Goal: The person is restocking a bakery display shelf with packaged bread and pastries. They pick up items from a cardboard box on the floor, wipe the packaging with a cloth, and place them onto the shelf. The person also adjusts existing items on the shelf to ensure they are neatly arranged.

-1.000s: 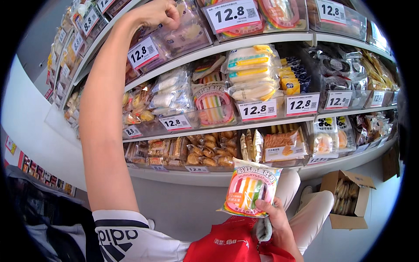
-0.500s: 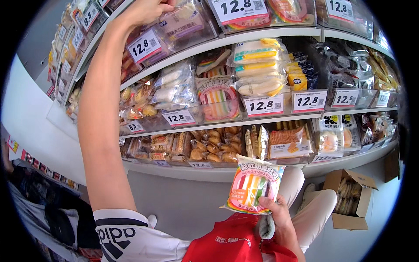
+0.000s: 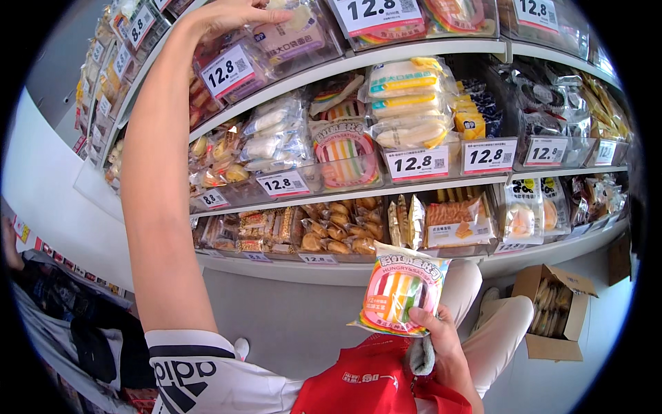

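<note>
Across the curved white shelving (image 3: 331,274), bagged breads (image 3: 410,131) crowd the tiers, with an open cardboard box (image 3: 552,349) at lower right. Below, a rainbow-striped bread packet (image 3: 396,293) is pinched in the right hand (image 3: 443,334), thumb on its front. Over a purple-printed bread bag (image 3: 296,43), the left hand (image 3: 224,16) has one finger extended; whether it grips, I cannot tell.

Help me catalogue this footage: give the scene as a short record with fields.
left hand: close to a purple packet; contact unclear
right hand: grip on a rainbow-striped packet, thumb on its front
shelves: white, curved, stocked with wrapped snacks
floor: open cardboard box at right, filled packets inside
</note>
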